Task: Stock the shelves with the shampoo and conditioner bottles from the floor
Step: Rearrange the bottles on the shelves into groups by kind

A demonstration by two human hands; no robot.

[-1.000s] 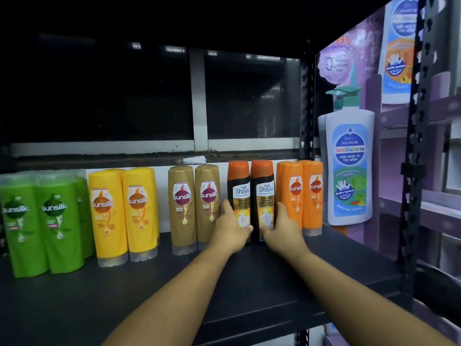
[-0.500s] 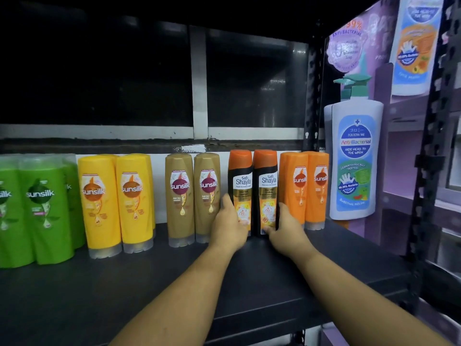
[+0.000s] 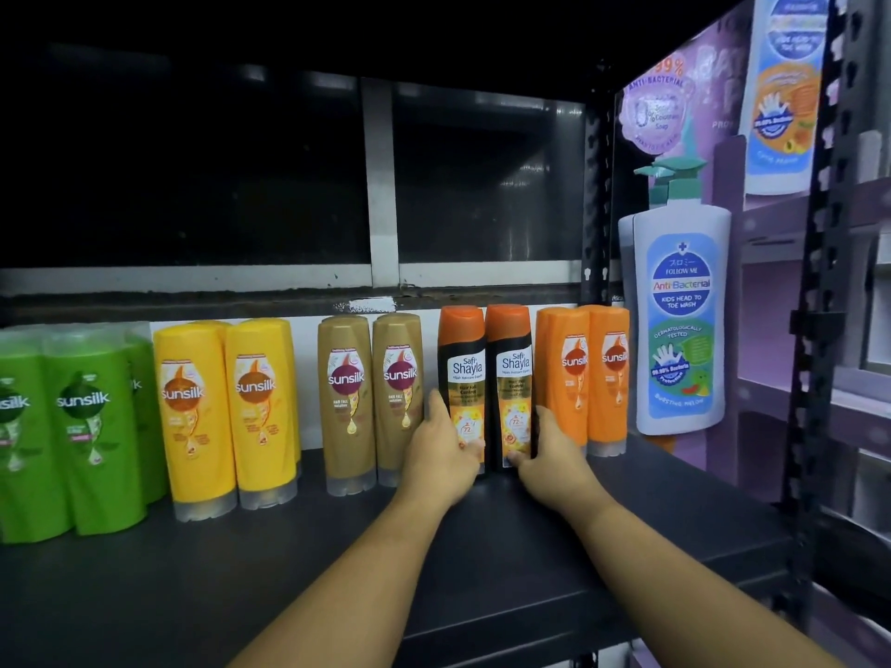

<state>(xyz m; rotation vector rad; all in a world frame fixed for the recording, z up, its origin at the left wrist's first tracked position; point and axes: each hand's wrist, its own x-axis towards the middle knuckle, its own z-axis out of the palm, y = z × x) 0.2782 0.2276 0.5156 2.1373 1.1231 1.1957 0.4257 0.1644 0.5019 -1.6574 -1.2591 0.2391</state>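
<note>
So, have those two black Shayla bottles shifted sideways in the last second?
No. The Shayla bottles keep the same gaps to the gold Sunsilk bottles and orange Sunsilk bottles; left hand and right hand still grip them.

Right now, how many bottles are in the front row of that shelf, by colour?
Green bottles: 2
Yellow bottles: 2
Brown bottles: 2
Black bottles: 2
Orange bottles: 2
White pump bottle: 1
Total: 11

I take this for a shop: the metal shelf (image 3: 193,595) across the lower frame holds branded shampoo bottles (image 3: 255,412) faced in colour-sorted rows, beside a purple promotional display (image 3: 713,103) at upper right.
</note>
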